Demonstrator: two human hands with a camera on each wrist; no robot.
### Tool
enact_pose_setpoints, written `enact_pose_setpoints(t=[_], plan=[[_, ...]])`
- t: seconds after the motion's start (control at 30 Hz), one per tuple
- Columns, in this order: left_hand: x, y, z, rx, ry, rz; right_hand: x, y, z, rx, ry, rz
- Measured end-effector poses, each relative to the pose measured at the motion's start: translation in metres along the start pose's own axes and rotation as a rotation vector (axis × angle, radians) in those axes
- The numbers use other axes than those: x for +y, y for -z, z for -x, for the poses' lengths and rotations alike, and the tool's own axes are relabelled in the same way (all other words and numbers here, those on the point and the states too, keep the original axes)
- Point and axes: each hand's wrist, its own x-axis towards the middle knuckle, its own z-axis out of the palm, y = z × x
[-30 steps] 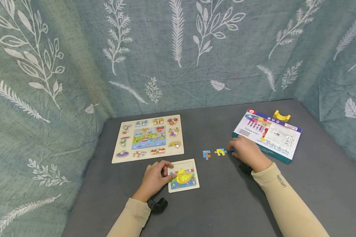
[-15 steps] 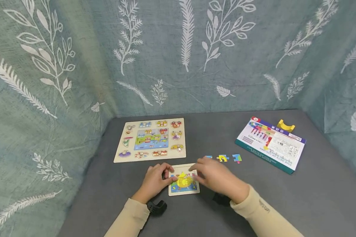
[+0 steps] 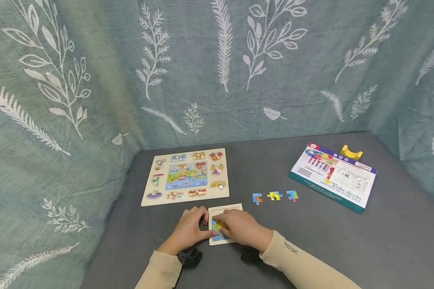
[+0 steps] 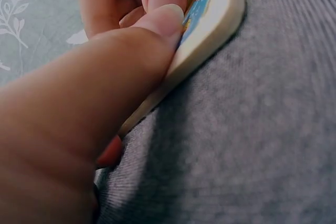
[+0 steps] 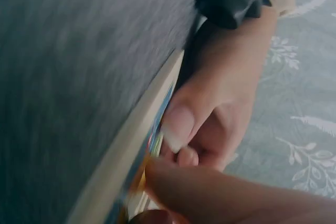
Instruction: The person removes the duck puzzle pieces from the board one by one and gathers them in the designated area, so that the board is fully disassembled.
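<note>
At lower centre of the frame lay one wooden jigsaw tray, edge pinched by the left hand; right hand half closed over it, any hold hidden. Likely risks were two: slippage from slack bracing, jamming from crooked pressing.

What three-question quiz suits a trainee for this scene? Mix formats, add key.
1. Count: How many loose puzzle pieces lie on the table outside the small puzzle?

2. True or false: The left hand touches the small puzzle.

3. Multiple choice: From the person's seat, where is the box relative to the small puzzle?
A) nearer, to the left
B) farther, to the right
C) underneath it

Key: 1. Three. 2. True. 3. B.
</note>
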Motion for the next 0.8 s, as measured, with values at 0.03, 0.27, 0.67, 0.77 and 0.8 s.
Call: enact_pose_setpoints(t=[0.03,0.27,0.67,0.77,0.8], plan=[[0.000,0.000,0.001,0.002,-0.002,0.003,-0.001,-0.001,0.001,0.003,0.000,-0.011],[0.002,0.001,0.003,-0.013,-0.015,-0.007,0.002,-0.004,0.003,0.059,-0.041,-0.128],[0.006,0.005,0.002,-0.004,0.003,-0.018,0.008,-0.002,-0.002,0.163,-0.126,-0.502],[0.004,0.004,0.002,0.000,-0.018,-0.017,0.013,0.009,0.001,0.169,-0.144,-0.630],[0.004,0.004,0.002,0.001,-0.021,-0.016,0.016,0.013,0.003,0.176,-0.147,-0.657]])
